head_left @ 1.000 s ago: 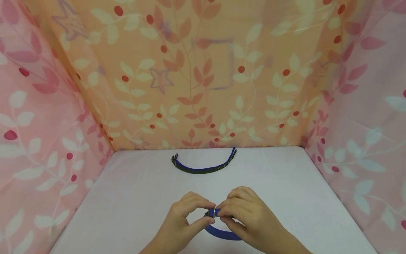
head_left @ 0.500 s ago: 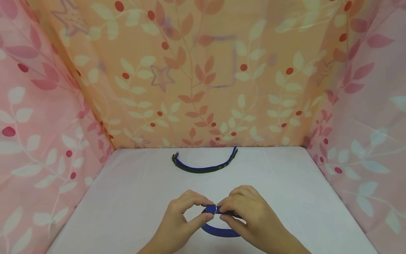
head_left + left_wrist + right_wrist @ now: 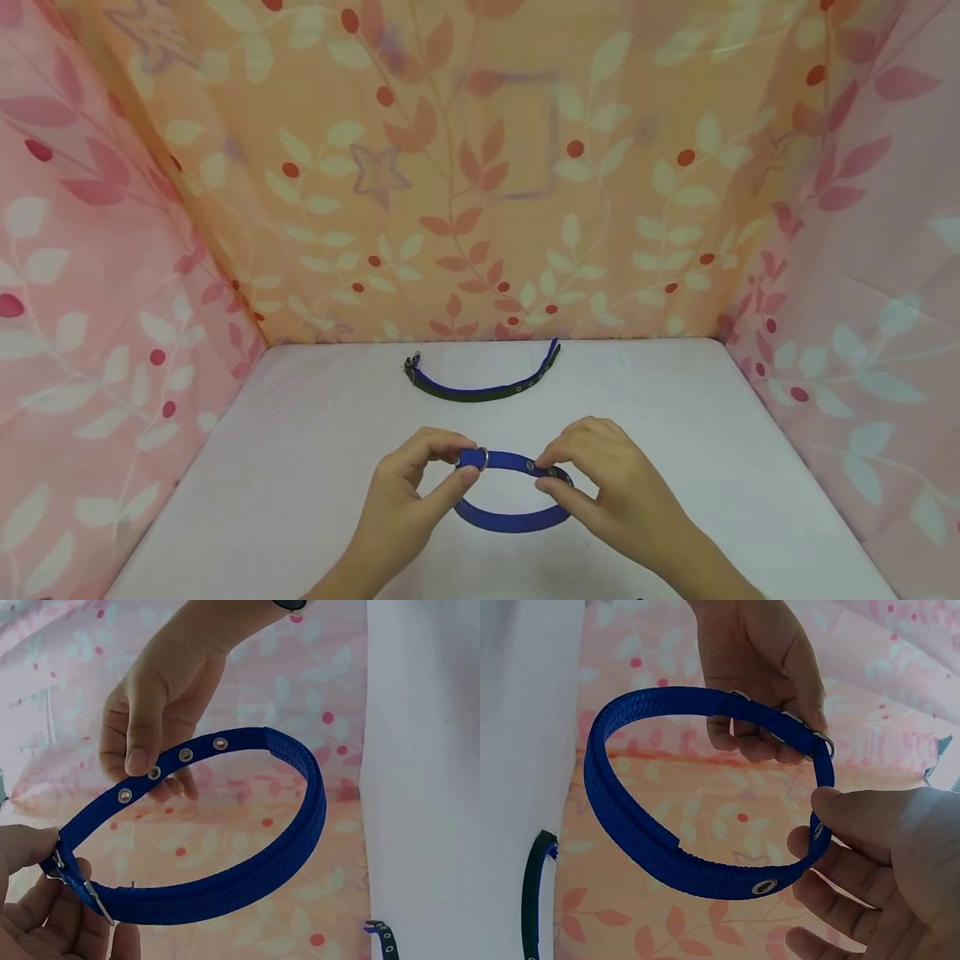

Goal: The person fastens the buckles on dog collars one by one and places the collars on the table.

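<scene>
A blue dog collar (image 3: pixel 513 523) with metal eyelets forms a closed loop between both hands, held above the white table. My left hand (image 3: pixel 408 483) pinches it by the buckle end, thumb in front. A metal ring (image 3: pixel 485 458) shows beside those fingertips. On the opposite side, my right hand (image 3: pixel 611 471) pinches the strap between thumb and fingers at the eyelets. Several eyelets (image 3: pixel 186 755) line the strap in the left wrist view. The buckle (image 3: pixel 60 859) is partly covered by the left fingers there. In the right wrist view, one eyelet (image 3: pixel 765 886) lies left of the right fingertips.
Farther back on the white table (image 3: pixel 300 467) lies a second collar (image 3: pixel 472 395), dark outside and blue inside, curved open with its buckle end at left. Patterned cloth walls (image 3: pixel 487 208) enclose the table at the back and both sides.
My hands have moved apart from their close pinch at the buckle and risen a little. The collar's loop now shows wider, with a stretch of strap visible between the hands.
</scene>
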A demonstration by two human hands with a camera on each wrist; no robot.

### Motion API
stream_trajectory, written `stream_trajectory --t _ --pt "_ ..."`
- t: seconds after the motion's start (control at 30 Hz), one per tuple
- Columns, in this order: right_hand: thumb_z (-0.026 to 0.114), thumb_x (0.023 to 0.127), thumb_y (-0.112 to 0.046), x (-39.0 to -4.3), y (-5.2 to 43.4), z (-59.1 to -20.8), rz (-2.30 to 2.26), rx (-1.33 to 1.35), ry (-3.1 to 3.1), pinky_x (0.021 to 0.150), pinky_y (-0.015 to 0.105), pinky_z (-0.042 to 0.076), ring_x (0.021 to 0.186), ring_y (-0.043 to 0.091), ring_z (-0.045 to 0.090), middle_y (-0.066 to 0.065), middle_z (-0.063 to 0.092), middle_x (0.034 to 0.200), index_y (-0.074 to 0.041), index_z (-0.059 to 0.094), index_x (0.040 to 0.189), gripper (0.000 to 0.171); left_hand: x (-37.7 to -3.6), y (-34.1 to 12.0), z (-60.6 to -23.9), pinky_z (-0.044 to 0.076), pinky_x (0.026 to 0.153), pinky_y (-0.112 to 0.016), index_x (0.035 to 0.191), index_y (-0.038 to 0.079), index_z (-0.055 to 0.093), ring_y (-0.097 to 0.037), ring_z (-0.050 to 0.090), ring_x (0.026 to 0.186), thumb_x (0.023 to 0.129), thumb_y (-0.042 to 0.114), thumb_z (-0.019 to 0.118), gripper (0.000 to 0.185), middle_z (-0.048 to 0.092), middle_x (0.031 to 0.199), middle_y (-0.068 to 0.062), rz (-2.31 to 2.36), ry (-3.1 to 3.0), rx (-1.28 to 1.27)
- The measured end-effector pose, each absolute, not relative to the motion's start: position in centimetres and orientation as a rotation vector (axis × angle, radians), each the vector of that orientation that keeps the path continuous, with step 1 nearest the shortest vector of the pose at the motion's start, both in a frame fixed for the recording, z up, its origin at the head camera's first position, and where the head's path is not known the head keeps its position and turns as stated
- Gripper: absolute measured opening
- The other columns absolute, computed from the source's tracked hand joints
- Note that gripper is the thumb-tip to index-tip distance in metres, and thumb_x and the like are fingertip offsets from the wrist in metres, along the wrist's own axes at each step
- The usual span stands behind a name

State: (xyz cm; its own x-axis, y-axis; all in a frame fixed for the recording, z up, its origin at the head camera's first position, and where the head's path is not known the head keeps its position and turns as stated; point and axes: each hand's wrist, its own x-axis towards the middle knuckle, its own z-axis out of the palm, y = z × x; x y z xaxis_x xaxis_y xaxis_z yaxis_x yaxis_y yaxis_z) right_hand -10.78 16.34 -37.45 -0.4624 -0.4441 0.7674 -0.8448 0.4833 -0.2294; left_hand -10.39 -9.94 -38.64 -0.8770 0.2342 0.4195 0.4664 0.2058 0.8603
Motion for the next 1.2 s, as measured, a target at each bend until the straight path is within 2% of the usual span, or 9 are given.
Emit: stream_trajectory --t 0.27,0.5,0.6,0.8,0.97,1.2 --pt "0.086 0.084 -0.018 -10.6 15.8 -37.8 0.952 1.035 -2.088 0.089 0.018 0.044 0.093 0.006 0.059 -0.016 0.068 0.095 -0.023 0.072 0.101 0.022 -10.3 -9.8 -39.1 0.055 0.094 -0.03 0.115 0.021 0.069 -0.017 0.067 0.102 0.094 0.019 0.076 0.021 0.072 0.106 0.005 -1.82 -2.25 -0.721" --pt "0.084 0.086 -0.018 -10.4 15.0 -38.4 1.001 1.057 -2.027 0.088 0.018 0.045 0.093 0.007 0.06 -0.013 0.068 0.094 -0.021 0.072 0.101 0.019 -10.2 -9.2 -39.7 0.056 0.092 -0.03 0.113 0.019 0.071 -0.018 0.068 0.101 0.093 0.017 0.078 0.022 0.07 0.105 0.005 -1.829 -2.222 -0.794" --pt "0.085 0.085 -0.018 -10.3 14.7 -38.6 1.014 1.064 -2.02 0.089 0.018 0.046 0.093 0.008 0.06 -0.013 0.069 0.093 -0.021 0.072 0.1 0.019 -10.1 -9.0 -39.9 0.058 0.088 -0.031 0.112 0.022 0.071 -0.017 0.068 0.099 0.092 0.018 0.079 0.022 0.069 0.105 0.004 -1.834 -2.208 -0.821" --pt "0.084 0.086 -0.021 -10.0 14.1 -38.7 1.03 1.067 -1.998 0.089 0.018 0.046 0.094 0.009 0.06 -0.013 0.069 0.093 -0.021 0.072 0.098 0.017 -10.0 -8.6 -40.5 0.061 0.077 -0.032 0.11 0.018 0.072 -0.017 0.068 0.094 0.093 0.017 0.077 0.018 0.068 0.105 0.0 -1.811 -2.167 -0.906" --pt "0.081 0.09 -0.023 -9.9 13.8 -38.7 1.038 1.099 -1.949 0.089 0.019 0.046 0.093 0.01 0.06 -0.01 0.07 0.093 -0.017 0.073 0.101 0.015 -9.9 -8.4 -40.5 0.059 0.083 -0.029 0.108 0.019 0.073 -0.016 0.066 0.098 0.093 0.018 0.078 0.016 0.07 0.106 0.002 -1.814 -2.178 -0.928" --pt "0.077 0.094 -0.019 -10.1 13.4 -37.7 1.006 1.23 -1.782 0.092 0.029 0.045 0.091 0.016 0.063 -0.002 0.073 0.093 -0.01 0.075 0.101 0.011 -9.9 -8.4 -40.3 0.057 0.086 -0.029 0.107 0.018 0.074 -0.017 0.065 0.101 0.092 0.016 0.079 0.016 0.072 0.105 0.002 -1.844 -2.16 -0.957"
